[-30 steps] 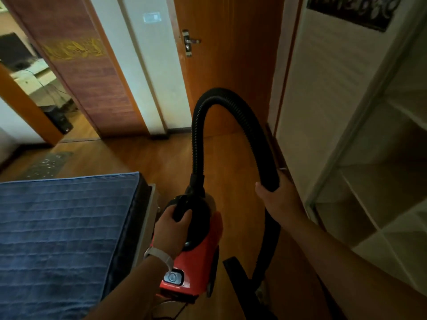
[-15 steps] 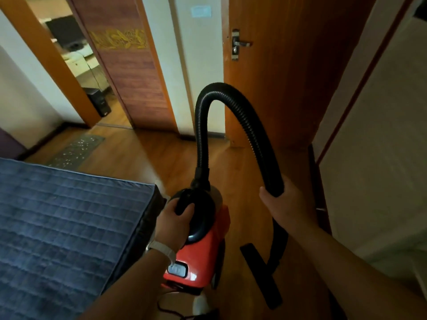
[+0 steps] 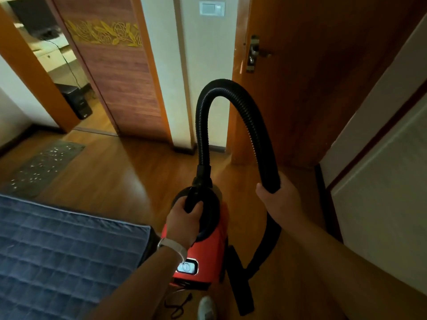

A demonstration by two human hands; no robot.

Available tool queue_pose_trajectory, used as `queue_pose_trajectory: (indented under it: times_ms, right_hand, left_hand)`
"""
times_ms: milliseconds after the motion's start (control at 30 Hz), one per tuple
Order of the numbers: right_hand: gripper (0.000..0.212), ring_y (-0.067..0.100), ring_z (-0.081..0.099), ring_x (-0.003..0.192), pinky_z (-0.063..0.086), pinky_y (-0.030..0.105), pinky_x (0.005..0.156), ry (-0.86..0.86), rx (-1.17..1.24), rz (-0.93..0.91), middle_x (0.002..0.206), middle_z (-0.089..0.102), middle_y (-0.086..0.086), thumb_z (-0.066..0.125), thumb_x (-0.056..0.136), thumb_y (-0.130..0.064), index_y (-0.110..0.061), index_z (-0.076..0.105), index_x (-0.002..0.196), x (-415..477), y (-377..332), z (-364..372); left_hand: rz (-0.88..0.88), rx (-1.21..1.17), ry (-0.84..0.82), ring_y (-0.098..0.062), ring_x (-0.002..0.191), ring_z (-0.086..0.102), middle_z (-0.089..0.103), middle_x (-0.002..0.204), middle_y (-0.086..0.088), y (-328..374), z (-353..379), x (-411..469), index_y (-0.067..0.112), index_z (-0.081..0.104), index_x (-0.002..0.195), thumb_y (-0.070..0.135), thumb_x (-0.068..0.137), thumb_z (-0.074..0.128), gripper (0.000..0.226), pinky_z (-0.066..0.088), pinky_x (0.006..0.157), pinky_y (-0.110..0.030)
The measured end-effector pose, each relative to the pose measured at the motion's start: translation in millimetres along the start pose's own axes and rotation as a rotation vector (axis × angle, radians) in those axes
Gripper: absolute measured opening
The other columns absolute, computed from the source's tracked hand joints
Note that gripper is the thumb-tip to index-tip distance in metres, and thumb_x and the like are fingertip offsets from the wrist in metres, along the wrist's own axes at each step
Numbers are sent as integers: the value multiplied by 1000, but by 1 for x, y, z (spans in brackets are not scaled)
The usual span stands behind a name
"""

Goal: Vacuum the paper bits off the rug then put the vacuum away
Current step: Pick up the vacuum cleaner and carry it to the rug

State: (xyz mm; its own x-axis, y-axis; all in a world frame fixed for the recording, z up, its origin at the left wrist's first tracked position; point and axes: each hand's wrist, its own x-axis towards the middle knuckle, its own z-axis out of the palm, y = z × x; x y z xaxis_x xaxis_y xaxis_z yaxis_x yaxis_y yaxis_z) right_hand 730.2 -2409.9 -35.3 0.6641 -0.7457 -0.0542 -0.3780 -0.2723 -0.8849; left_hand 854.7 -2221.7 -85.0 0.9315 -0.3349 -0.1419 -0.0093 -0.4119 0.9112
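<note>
Vacuum: red canister, lower centre of frame, just right of the bed corner; grey button panel at its near end.
Left hand: fingers curled tight round the black carry handle on top of the canister; pale wristband on the wrist.
Hose: black, ribbed, rising from the canister, arching at centre frame, then dropping at right.
Right hand: wrapped round the descending hose, thumb on the near side.
Nozzle: black, flat, bottom centre-right, below the hose end.
Rug: grey, left of frame on wooden floor, well apart from the vacuum.
Paper bits: pale flecks scattered over the rug.
Bed: blue quilted cover, lower left.
Cord: black, looped on floor beneath the canister.
Door: brown wood, upper right.
</note>
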Motion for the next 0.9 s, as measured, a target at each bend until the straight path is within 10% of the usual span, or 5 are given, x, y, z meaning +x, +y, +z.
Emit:
queue_pose_trajectory:
  times_ms: [900]
  right_hand:
    - [19,-10,56,60,41,7,46,-383,82,-279,78,57,-4,69,89,-23,-23,54,100,462,-133,183]
  left_hand:
    - [-200,98,431,-1,74,58,64,85,9,78,-12,400,25,62,100,28,89,65,12,38,53,-13]
